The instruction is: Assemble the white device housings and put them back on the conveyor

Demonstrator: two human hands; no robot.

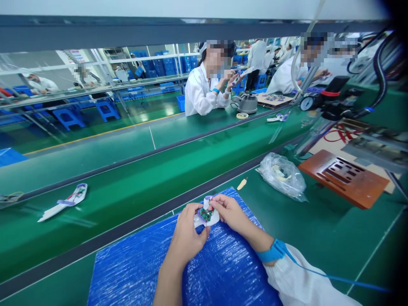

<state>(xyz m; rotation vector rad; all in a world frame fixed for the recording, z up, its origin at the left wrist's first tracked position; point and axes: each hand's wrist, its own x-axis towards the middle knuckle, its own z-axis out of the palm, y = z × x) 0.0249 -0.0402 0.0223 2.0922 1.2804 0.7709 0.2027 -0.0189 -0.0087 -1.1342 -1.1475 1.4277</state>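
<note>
My left hand (186, 236) and my right hand (231, 212) both pinch a small white plastic shell (207, 216) that carries a green circuit board with coloured wires. They hold it just above a blue ribbed mat (140, 267) on the green bench. The left fingers grip the shell's near edge, the right fingers its far right edge. A blue wrist strap (270, 253) with a blue cord sits on my right wrist.
A green conveyor belt (127, 191) runs across, with a white part with wires (65, 202) lying on it. To the right are a clear plastic bag of parts (282, 174), an orange slotted fixture (346, 176) and a small tan piece (241, 184). People in white coats sit opposite.
</note>
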